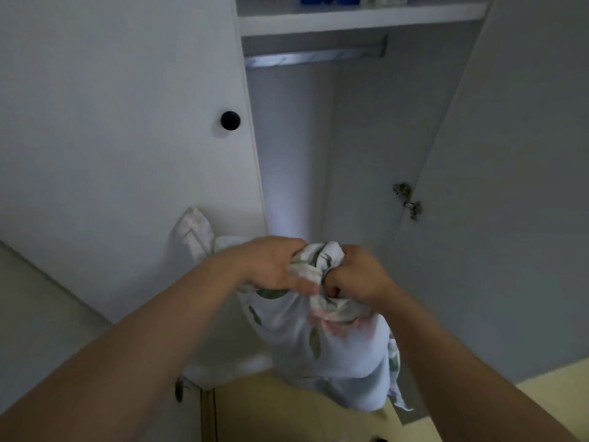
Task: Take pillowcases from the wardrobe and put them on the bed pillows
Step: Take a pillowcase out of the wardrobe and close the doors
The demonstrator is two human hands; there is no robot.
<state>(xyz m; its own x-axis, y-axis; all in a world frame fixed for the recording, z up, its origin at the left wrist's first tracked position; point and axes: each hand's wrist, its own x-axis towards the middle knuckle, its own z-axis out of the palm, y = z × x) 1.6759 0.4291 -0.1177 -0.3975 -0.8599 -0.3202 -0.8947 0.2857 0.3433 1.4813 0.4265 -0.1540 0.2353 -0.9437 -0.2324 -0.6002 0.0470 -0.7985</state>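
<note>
A white pillowcase (322,352) with green leaves and pink flowers hangs bunched in front of the open white wardrobe (293,148). My left hand (271,263) grips its gathered top from the left. My right hand (357,275) is clenched on the same bunch from the right, so the hands nearly touch. One corner of the cloth (191,228) sticks up behind my left wrist. The rest of the fabric droops below my hands toward the floor. No pillow or bed is in view.
The left wardrobe door (127,138) is closed, with a black knob (230,120). The right door (510,186) stands open on a metal hinge (408,199). A shelf (360,17) with blue items and a hanging rail (315,55) are above. Yellowish floor (271,409) lies below.
</note>
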